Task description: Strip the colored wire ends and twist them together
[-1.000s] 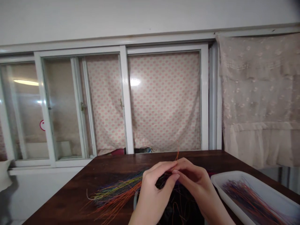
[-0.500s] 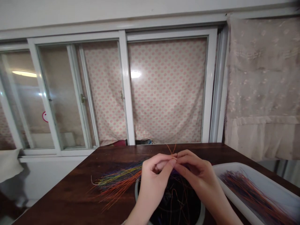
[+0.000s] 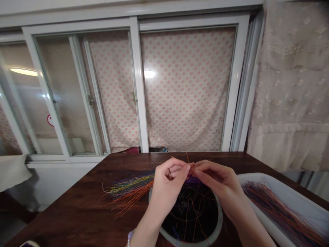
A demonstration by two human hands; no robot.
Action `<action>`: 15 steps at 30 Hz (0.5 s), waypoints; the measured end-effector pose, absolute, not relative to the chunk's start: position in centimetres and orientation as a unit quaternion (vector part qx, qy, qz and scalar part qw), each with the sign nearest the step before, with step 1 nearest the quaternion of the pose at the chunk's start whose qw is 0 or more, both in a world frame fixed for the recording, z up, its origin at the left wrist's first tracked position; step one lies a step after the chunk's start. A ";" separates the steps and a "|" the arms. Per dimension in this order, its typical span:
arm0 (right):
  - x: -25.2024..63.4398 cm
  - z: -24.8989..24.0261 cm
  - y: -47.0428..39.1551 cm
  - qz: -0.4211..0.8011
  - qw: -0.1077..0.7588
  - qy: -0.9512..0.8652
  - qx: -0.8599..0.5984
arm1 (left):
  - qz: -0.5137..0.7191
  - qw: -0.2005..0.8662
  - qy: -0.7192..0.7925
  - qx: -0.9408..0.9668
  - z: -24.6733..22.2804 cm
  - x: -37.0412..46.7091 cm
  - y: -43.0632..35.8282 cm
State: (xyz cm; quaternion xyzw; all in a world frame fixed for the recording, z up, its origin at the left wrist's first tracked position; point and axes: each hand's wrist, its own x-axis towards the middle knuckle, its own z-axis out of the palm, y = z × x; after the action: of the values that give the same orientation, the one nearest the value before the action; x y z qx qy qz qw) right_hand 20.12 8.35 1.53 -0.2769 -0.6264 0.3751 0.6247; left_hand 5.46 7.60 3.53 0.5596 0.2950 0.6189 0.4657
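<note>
Thin orange strands (image 3: 187, 156) stick up from between the fingertips of my two hands, which meet above a round dark container with a pale rim (image 3: 218, 224). My left hand (image 3: 171, 183) is closed in a pinch on the strands. Beside it, my right hand (image 3: 222, 180) pinches at the same spot, thumb and forefinger together. The fingers hide where the strands meet. A few loose orange strands (image 3: 190, 202) lie in the container below.
A fanned bundle of coloured strands (image 3: 131, 192) lies on the dark wooden table (image 3: 77, 206) at the left. At the right stands a white tray (image 3: 259, 176) holding orange and dark strands (image 3: 277, 209). Behind the table are sliding windows (image 3: 142, 85) and a curtain (image 3: 293, 85).
The camera view has shifted, showing more of the container. The orange strands have changed from a V shape to one upright strand and one leaning left. Both hands remain pinched together.
</note>
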 end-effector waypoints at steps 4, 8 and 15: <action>20.8 2.4 8.0 0.419 0.598 -0.623 -0.281 | 0.604 0.486 0.289 0.561 3.7 4.8 7.7; 21.7 3.1 7.6 0.423 0.553 -0.663 -0.275 | 0.584 0.501 0.284 0.572 4.3 3.7 7.7; 19.7 2.0 7.2 0.450 0.488 -0.677 -0.318 | 0.602 0.525 0.249 0.548 4.2 4.1 7.3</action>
State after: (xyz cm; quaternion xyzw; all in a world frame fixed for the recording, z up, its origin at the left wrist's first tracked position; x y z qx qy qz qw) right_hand 19.72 7.23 2.04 -0.3178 -0.6767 0.4500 0.4884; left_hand 4.08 7.35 4.21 0.5477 0.2493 0.6016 0.5253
